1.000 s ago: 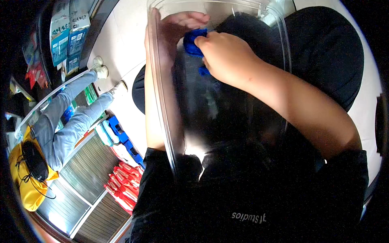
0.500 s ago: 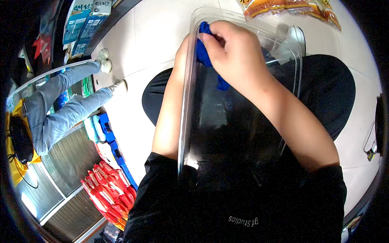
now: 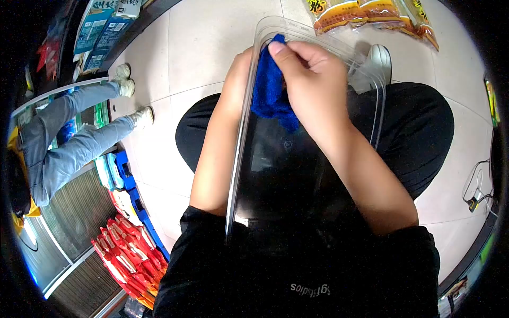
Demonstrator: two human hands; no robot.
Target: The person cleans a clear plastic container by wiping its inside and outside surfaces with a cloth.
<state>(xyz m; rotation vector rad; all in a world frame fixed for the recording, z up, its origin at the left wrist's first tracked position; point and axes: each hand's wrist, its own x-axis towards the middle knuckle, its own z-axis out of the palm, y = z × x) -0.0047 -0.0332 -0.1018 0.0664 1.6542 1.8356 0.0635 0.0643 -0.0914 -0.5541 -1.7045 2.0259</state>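
Inside plastic tub (image 3: 239, 156), rumpled cloth (image 3: 269, 87)

one clear plastic container (image 3: 286, 169) and one blue cloth (image 3: 269, 87) are present. the wearer shows two hands: one left hand (image 3: 242, 63), one right hand (image 3: 318, 74). one white shoe (image 3: 379, 61) shows beyond the container. a second person shows two legs (image 3: 85, 143) and two pale shoes (image 3: 143, 117). boxes (image 3: 108, 32): at least two. food packets (image 3: 339, 18): at least two. red bags (image 3: 130, 246): more than three; overlap prevents an exact count.
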